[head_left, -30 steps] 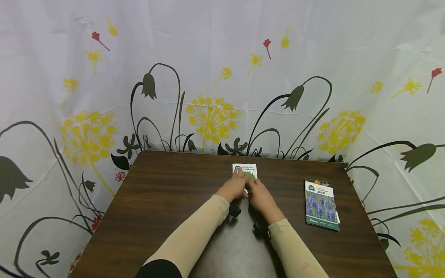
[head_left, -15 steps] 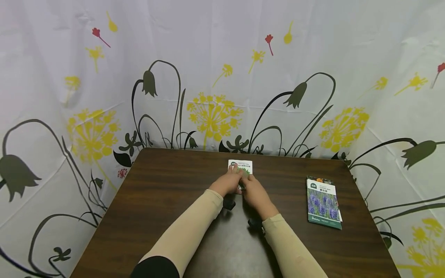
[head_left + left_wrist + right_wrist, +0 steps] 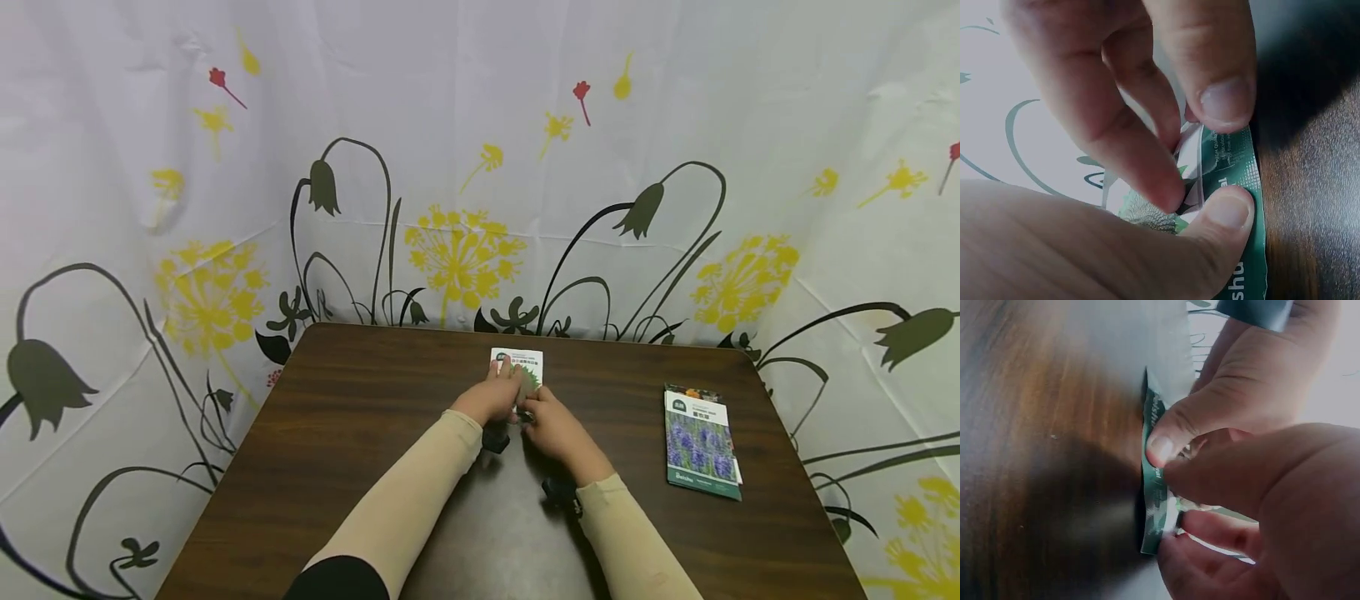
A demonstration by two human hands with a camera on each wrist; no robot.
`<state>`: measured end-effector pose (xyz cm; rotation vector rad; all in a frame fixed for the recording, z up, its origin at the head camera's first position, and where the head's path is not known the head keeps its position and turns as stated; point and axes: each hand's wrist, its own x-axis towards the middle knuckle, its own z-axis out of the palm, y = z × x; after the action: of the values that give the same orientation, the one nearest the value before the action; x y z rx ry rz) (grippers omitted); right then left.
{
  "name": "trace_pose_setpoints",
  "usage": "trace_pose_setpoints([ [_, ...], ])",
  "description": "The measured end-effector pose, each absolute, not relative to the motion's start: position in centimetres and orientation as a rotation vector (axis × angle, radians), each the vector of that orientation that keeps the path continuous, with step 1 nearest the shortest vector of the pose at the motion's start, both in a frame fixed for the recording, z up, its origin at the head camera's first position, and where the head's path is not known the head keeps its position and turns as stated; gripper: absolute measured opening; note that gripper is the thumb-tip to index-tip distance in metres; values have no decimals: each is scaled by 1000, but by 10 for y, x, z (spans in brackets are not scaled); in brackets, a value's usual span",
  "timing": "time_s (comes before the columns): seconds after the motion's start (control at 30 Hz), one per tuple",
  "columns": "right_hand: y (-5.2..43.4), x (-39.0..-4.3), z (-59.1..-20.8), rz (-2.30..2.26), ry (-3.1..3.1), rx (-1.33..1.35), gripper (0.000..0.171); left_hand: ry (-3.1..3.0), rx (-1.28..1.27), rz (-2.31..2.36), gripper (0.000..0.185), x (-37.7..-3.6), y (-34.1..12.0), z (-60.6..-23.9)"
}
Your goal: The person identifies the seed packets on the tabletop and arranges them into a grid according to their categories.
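Nearest, two beige sleeves reached forward over the dark wooden table, each wrist carrying a small black camera mount. Met at the middle of the table: left hand and right hand, touching each other, both closed on one seed packet. Pinched the packet's green bottom edge between left thumb and forefinger, as seen from the left wrist; gripped the same green strip from the other side with the right thumb and curled fingers, as seen from the right wrist. Held narrow and tight in both grips, fingertips pressed on the sealed band. Lay otherwise flat on the tabletop beyond the knuckles, white top end with a green label pointing away, a leafy green picture half hidden under the fingers. Stayed shut along the visible edge; contents could not be told.

Farther to the right, well apart from the hands, rested a small stack of seed packets near the table's right edge, topmost one showing purple flowers under a white header, an orange-topped one peeking out behind. Contents likewise hidden.

Farthest, hung a white curtain printed with yellow blooms, red buds and dark bell-shaped flowers on long stems
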<state>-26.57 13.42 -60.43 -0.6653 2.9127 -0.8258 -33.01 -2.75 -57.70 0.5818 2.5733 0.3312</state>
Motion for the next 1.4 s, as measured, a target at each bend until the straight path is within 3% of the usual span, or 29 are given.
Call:
trace_pose_setpoints([
  [0.27, 131, -271, -606, -803, 2854, -787, 33, 2586, 571, 199, 100, -326, -28, -572],
  [0.5, 135, -306, -667, -861, 2878, -942, 43, 2654, 521, 142, 73, -328, -32, -569],
  [0.7, 115, -292, -613, -840, 2811, -859, 43, 2663, 493, 177, 75, -335, -39, -569],
  [0.93, 113, -314, -645, -737, 2842, -994, 46, 2628, 486, 245, 78, -342, -49, -566],
  [1.4, 102, -319, -626, -743, 2763, -979, 37, 2572, 487, 401, 110, -353, -69, -569],
])
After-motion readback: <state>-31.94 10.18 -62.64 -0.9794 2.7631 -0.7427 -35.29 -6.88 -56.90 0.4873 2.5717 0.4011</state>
